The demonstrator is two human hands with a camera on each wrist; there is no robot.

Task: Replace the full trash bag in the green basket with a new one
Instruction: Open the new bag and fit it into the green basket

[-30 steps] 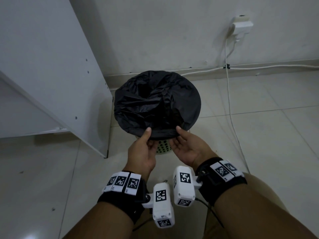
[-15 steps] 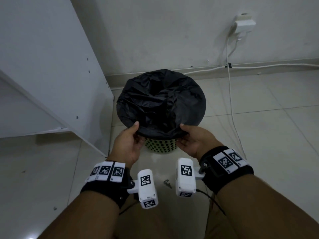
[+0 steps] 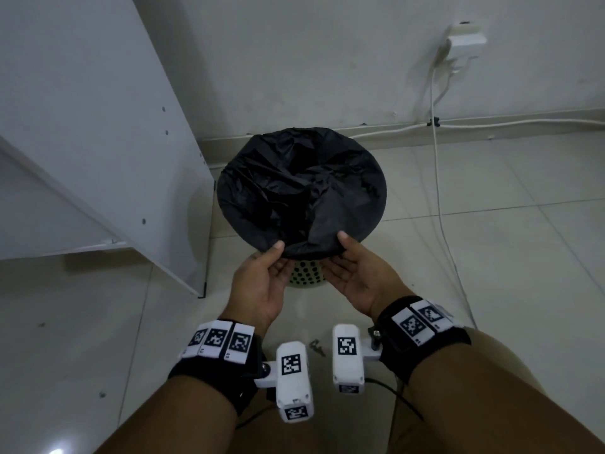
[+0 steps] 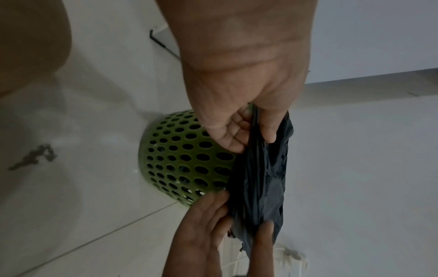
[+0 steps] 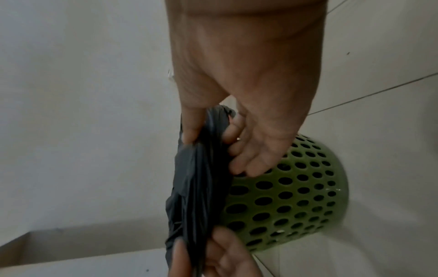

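Your left hand [image 3: 262, 283] and right hand [image 3: 355, 273] meet at the near rim of the green basket [image 3: 306, 273], each pinching the folded-over hem of the black trash bag [image 3: 301, 188] between a thumb on top and fingers beneath, palms turned up toward you. The basket stands on the tiled floor [image 3: 491, 257] near the foot of the wall, just beside the white cabinet panel [image 3: 98, 126], and the bag is stretched over its whole mouth like a drum skin, sagging into creases at the centre; only a strip of perforated green wall shows under the hem between your hands. From the left wrist view, the thumb and fingers [image 4: 225, 138] sit either side of the bunched black film [image 4: 260, 178], with the basket's dotted side [image 4: 184, 159] behind. You hold it there, it seems, because the hem grips the rim all round and this near edge is the closest place to work it, though whether you are peeling a bag off or seating one cannot be told. Contents are hidden under the folds. A white cable [image 3: 438, 178] runs down from the wall plug [image 3: 465, 40] to the right, well apart from the basket, and a small dark scrap [image 3: 316, 347] lies on the floor near your wrists
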